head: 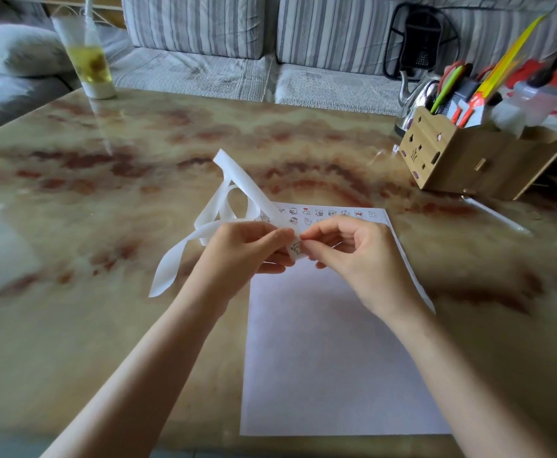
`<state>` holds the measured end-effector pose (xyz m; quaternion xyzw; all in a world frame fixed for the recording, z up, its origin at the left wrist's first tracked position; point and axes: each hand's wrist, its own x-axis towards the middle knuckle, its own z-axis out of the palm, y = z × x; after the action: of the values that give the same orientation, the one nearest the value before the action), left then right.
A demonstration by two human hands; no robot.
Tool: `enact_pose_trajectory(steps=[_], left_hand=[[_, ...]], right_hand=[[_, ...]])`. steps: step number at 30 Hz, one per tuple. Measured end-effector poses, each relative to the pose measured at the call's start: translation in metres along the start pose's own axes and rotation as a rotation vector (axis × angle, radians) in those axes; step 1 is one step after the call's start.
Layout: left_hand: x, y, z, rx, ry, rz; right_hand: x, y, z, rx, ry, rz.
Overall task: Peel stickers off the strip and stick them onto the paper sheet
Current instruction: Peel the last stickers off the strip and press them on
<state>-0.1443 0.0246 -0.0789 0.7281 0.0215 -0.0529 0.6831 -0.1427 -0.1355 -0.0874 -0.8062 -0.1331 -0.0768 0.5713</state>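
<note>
A white paper sheet (330, 358) lies on the marble table, with two rows of small cartoon stickers (320, 213) along its far edge. My left hand (247, 249) grips a long white sticker strip (234, 186), which loops and curls up and off to the left. One small sticker (295, 247) shows on the strip between my hands. My right hand (353, 249) pinches at that sticker with thumb and forefinger. Both hands hover above the upper part of the sheet.
A wooden organiser (468, 157) full of pens and scissors stands at the right, with a metal kettle (412, 94) behind it. A cup of yellow drink (88, 64) with a straw sits at the far left. A striped sofa (270, 44) runs behind the table.
</note>
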Motion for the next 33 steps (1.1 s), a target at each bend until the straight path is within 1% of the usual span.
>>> enact_pose_trajectory(steps=[4,12,17,22,25,28,31,33], left_hand=[[0.000,-0.001,0.001,0.013,-0.001,0.011],[-0.001,-0.002,0.001,0.050,0.006,0.014],[0.000,-0.003,0.000,0.084,0.021,0.004],[0.002,-0.005,-0.002,0.128,0.052,0.017],[0.004,-0.009,-0.003,0.203,0.083,0.033],[0.006,-0.013,-0.007,0.271,0.100,0.037],[0.008,-0.017,-0.011,0.318,0.108,0.028],[0.008,-0.018,-0.012,0.341,0.107,0.023]], right_hand=[[0.000,0.001,-0.001,-0.059,0.002,-0.012],[0.000,0.003,0.000,-0.089,-0.036,0.010],[0.000,0.006,0.003,-0.234,-0.045,-0.065],[0.001,0.001,-0.001,-0.155,-0.068,-0.108],[0.003,-0.001,-0.005,-0.053,-0.047,-0.054],[0.010,0.003,-0.018,0.011,0.053,0.032],[0.017,0.014,-0.038,-0.018,0.120,0.157],[0.020,0.021,-0.048,-0.028,0.113,0.228]])
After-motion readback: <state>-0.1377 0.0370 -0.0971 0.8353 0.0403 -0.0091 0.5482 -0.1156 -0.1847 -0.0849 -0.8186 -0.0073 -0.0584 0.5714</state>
